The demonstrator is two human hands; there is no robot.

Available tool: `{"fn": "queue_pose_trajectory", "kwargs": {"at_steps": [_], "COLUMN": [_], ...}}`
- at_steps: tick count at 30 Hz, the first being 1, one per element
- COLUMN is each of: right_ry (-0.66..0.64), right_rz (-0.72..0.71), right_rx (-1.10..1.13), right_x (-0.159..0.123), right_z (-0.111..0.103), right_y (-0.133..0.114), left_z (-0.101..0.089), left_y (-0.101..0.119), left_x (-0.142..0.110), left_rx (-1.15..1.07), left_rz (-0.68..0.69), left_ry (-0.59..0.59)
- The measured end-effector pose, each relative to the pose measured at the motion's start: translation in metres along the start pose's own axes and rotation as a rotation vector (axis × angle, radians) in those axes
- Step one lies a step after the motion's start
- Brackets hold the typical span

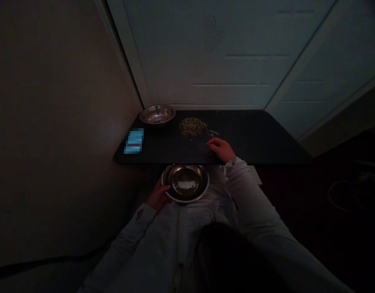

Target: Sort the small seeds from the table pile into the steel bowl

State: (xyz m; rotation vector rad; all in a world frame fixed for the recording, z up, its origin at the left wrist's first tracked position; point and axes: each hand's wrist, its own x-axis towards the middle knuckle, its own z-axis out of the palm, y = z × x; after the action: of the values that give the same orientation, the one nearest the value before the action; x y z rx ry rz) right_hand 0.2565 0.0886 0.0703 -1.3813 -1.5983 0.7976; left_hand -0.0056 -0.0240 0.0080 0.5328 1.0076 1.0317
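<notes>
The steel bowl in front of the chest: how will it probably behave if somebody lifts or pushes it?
The stainless steel bowl is probably light for its size, as its rim looks thin. Its shiny surface may feel slippery in the left hand. Its rounded shape could tip, perhaps sliding the small grains inside.

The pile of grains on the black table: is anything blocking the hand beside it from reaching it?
Nothing visible blocks it. The right hand rests on the black table just short of the pile of grains, with only a few loose grains lying between them.
</notes>
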Motion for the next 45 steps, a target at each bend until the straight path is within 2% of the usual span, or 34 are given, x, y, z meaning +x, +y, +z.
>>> {"fn": "queue_pose_trajectory", "kwargs": {"at_steps": [9,16,21,36,45], "right_ry": [-0.028,0.075,0.03,-0.059,-0.194], "right_rz": [-0.002,0.008,-0.015,0.004,0.007], "right_rx": [0.012,0.052,0.024,0.012,-0.013], "right_x": [-0.0007,0.0018,0.0019,0.0,-0.0026], "right_z": [-0.0003,-0.0014,-0.0007,-0.0002,-0.0012], "right_y": [-0.004,-0.0008,0.0003,-0.0001,-0.0046], "left_z": [0.0007,0.0016,0.0036,0.0053,0.0037], "left_y": [0.0003,0.0014,0.0017,0.0032,0.0026], "left_x": [-0.0016,-0.0016,-0.003,-0.0042,-0.0037], "left_rx": [0.007,-0.014,-0.012,-0.019,-0.009], "left_rz": [-0.008,-0.016,0.017,-0.004,-0.002], "left_ry": [0.037,0.018,-0.011,0.015,0.007]}}
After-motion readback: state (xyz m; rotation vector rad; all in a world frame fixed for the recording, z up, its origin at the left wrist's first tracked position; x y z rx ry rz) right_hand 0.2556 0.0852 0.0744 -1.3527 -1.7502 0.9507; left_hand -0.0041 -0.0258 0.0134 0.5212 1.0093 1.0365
